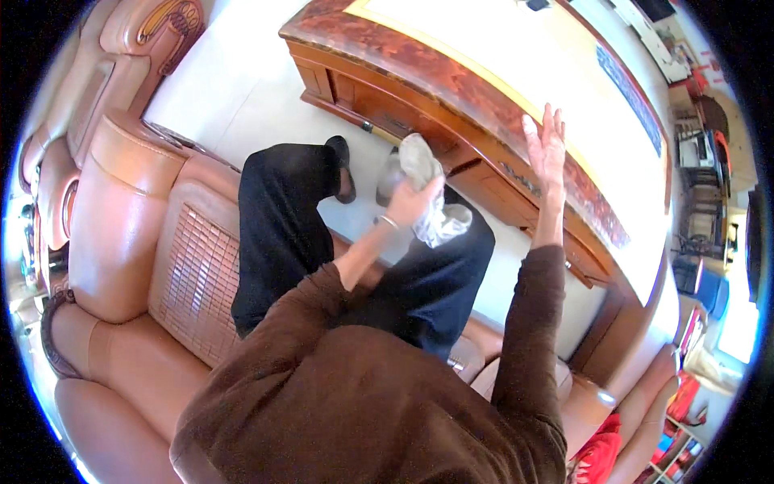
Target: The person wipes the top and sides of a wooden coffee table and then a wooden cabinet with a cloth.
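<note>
A crumpled whitish-grey cloth (pixel 420 159) is gripped in my left hand (pixel 411 203), with its bunched folds showing above and below the fist. It hangs over my right knee, in front of the coffee table's drawers, and I cannot make out exactly what kind of cloth it is. My right hand (pixel 548 153) reaches up at the table's near edge, fingers stretched out and apart, holding nothing. Whether it touches the tabletop cannot be told.
The long wooden coffee table (pixel 476 68) has a dark red marbled border and a bright, glared top. I sit on a tan leather sofa (pixel 133 218) with a woven bamboo seat mat (pixel 196 270). Red fabric (pixel 598 449) lies at the lower right.
</note>
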`<state>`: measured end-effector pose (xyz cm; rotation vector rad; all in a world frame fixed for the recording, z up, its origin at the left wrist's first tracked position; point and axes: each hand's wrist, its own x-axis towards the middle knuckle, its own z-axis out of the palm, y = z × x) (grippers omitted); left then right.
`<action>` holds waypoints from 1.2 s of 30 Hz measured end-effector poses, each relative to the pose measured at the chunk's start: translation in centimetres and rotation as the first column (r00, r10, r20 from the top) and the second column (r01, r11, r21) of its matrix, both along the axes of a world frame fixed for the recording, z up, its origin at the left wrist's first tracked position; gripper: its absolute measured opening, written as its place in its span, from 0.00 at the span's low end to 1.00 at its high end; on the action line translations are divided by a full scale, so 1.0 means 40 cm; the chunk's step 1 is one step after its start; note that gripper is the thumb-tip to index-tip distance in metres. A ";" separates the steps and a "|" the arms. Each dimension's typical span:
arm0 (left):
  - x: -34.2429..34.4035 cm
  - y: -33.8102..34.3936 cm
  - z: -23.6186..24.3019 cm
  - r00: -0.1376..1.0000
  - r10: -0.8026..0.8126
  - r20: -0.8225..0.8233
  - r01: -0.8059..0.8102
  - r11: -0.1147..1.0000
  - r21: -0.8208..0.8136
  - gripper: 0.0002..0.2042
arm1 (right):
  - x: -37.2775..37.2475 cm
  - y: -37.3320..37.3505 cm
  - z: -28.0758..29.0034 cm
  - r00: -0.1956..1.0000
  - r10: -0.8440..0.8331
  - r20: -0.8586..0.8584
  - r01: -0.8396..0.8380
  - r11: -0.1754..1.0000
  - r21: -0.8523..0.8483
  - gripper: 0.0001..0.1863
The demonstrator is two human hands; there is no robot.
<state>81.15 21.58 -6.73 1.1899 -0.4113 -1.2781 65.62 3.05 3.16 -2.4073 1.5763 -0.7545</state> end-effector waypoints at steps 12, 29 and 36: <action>-0.192 -0.302 -0.091 0.931 0.364 0.003 -0.360 0.921 -0.147 0.17 | 0.040 -0.077 -0.141 0.903 -0.168 -0.394 0.173 0.985 -0.023 0.35; 0.325 -0.399 -0.297 0.620 0.785 -0.004 -0.755 0.595 -0.276 0.31 | 0.035 -0.074 -0.113 0.920 -0.124 -0.371 0.099 0.991 -0.087 0.32; 0.229 -0.393 -0.289 0.579 0.804 0.135 -0.784 0.595 -0.179 0.32 | 0.035 -0.095 -0.139 0.926 -0.098 -0.364 0.086 0.995 -0.048 0.36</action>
